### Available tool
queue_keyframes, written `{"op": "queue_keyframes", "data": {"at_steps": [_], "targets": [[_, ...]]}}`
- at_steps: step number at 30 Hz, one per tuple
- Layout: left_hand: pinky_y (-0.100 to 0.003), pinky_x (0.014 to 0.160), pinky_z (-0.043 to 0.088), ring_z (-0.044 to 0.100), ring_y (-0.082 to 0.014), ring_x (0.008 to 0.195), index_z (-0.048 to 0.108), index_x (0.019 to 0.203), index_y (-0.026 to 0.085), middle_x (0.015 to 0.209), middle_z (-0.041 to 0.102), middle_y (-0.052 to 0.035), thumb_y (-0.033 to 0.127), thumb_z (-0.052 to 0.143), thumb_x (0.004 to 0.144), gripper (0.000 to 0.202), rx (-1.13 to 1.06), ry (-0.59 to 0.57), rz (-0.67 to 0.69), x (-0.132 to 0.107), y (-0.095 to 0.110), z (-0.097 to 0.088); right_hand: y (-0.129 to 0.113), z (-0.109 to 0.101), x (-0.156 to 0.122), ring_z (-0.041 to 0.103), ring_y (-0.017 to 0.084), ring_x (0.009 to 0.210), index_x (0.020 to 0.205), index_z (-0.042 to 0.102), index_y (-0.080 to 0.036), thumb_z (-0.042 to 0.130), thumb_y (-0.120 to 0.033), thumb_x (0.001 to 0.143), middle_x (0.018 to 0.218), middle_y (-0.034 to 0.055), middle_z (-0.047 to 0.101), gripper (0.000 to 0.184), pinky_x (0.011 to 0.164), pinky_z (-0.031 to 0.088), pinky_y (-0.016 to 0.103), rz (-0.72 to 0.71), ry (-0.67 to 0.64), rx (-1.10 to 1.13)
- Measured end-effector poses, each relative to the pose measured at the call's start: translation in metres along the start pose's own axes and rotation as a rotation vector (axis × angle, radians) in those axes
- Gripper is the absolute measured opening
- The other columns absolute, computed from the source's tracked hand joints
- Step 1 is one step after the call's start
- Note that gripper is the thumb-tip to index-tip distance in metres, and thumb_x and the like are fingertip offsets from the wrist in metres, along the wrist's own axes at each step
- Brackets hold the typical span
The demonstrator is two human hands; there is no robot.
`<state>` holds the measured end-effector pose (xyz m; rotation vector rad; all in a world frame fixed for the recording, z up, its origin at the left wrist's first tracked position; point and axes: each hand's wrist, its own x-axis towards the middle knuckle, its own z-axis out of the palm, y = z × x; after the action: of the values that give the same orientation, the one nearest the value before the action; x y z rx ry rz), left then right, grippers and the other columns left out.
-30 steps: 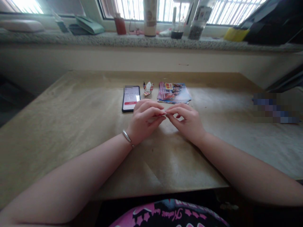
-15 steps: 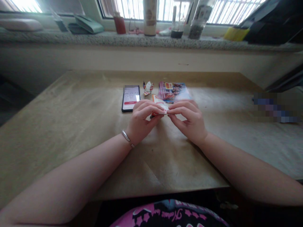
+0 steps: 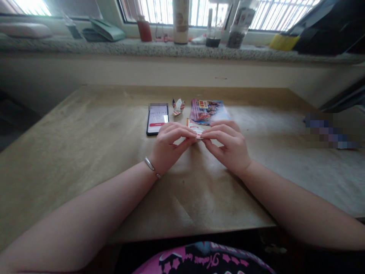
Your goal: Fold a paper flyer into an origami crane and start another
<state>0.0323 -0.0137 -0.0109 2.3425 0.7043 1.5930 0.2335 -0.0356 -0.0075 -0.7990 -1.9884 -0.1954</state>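
Note:
My left hand point(image 3: 171, 146) and my right hand point(image 3: 226, 146) meet at the middle of the table, fingertips pinched together on a small folded piece of printed paper point(image 3: 194, 127). Only a white and red corner of the paper shows above my fingers. A silver bangle sits on my left wrist. Just beyond my hands lie a stack of colourful printed sheets point(image 3: 208, 110), a small folded paper figure point(image 3: 178, 106) and a phone point(image 3: 157, 118) with its screen lit.
The table point(image 3: 85, 152) is covered in brown paper with creases near its front edge. A granite window ledge point(image 3: 171, 47) behind holds a cup, jars, a bottle and a green case. A blurred dark object point(image 3: 330, 131) lies at the far right.
The paper piece was nearly hidden flat between my fingers a second ago; a flap of it now sticks up behind them. My hands have barely shifted.

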Motion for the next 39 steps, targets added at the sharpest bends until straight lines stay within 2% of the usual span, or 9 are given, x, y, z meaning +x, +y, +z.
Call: {"op": "queue_keyframes", "data": {"at_steps": [6,12,17,21,27,34,39], "targets": [[-0.033,0.078,0.051,0.068,-0.0142,0.080,0.069,0.083,0.022,0.083,0.073,-0.0007,0.025,0.072,0.081,0.005,-0.041,0.017,-0.034,-0.0012,-0.0013,-0.0010,-0.0027,-0.0001,0.0033,0.063,0.018,0.084,0.086,0.068,-0.026,0.066,-0.019,0.083,0.082,0.0013,0.071,0.007,0.082,0.051,0.038,0.034,0.039,0.065],[-0.032,0.076,0.050,0.066,-0.0145,0.079,0.067,0.083,0.021,0.083,0.072,-0.0017,0.026,0.068,0.084,0.005,-0.004,0.002,-0.055,-0.0008,-0.0009,-0.0014,-0.0027,0.0007,0.0030,0.063,0.019,0.086,0.084,0.066,-0.025,0.066,-0.023,0.084,0.083,0.0008,0.071,0.002,0.084,0.050,0.039,0.052,0.027,0.057],[-0.032,0.077,0.049,0.065,-0.0144,0.076,0.067,0.080,0.021,0.079,0.072,-0.0014,0.034,0.067,0.084,0.013,0.113,-0.075,-0.025,0.0016,-0.0003,-0.0024,-0.0048,0.0012,0.0033,0.063,0.019,0.087,0.082,0.066,-0.025,0.066,-0.024,0.084,0.082,0.0013,0.072,0.002,0.083,0.049,0.038,0.037,0.026,0.031],[-0.032,0.076,0.048,0.065,-0.0143,0.077,0.066,0.079,0.022,0.080,0.072,-0.0007,0.029,0.067,0.084,0.009,0.122,-0.058,0.004,0.0014,-0.0014,-0.0031,-0.0043,0.0017,0.0035,0.063,0.020,0.088,0.083,0.067,-0.025,0.067,-0.023,0.082,0.083,0.0012,0.072,0.003,0.084,0.050,0.039,0.043,0.029,0.068],[-0.032,0.075,0.048,0.064,-0.0146,0.076,0.062,0.076,0.021,0.079,0.071,-0.0007,0.026,0.064,0.085,0.010,0.174,-0.036,0.026,0.0015,-0.0023,-0.0022,-0.0031,0.0027,0.0022,0.064,0.020,0.088,0.080,0.065,-0.025,0.065,-0.020,0.082,0.080,0.0008,0.072,0.006,0.084,0.051,0.040,0.139,0.047,0.079],[-0.033,0.078,0.044,0.060,-0.0152,0.076,0.063,0.078,0.023,0.078,0.069,0.0004,0.031,0.064,0.085,0.011,0.338,-0.081,0.082,0.0019,0.0004,-0.0018,-0.0098,0.0025,0.0031,0.063,0.021,0.089,0.079,0.065,-0.024,0.065,-0.020,0.082,0.080,0.0011,0.073,0.005,0.083,0.051,0.039,0.104,0.021,0.061],[-0.031,0.072,0.043,0.057,-0.0143,0.070,0.061,0.075,0.021,0.072,0.065,0.0002,0.026,0.063,0.085,0.011,0.332,-0.052,0.075,0.0023,0.0018,-0.0007,-0.0089,0.0037,0.0018,0.062,0.021,0.093,0.083,0.064,-0.024,0.063,-0.017,0.081,0.083,0.0015,0.071,0.008,0.084,0.051,0.039,0.190,0.051,0.120]]}}
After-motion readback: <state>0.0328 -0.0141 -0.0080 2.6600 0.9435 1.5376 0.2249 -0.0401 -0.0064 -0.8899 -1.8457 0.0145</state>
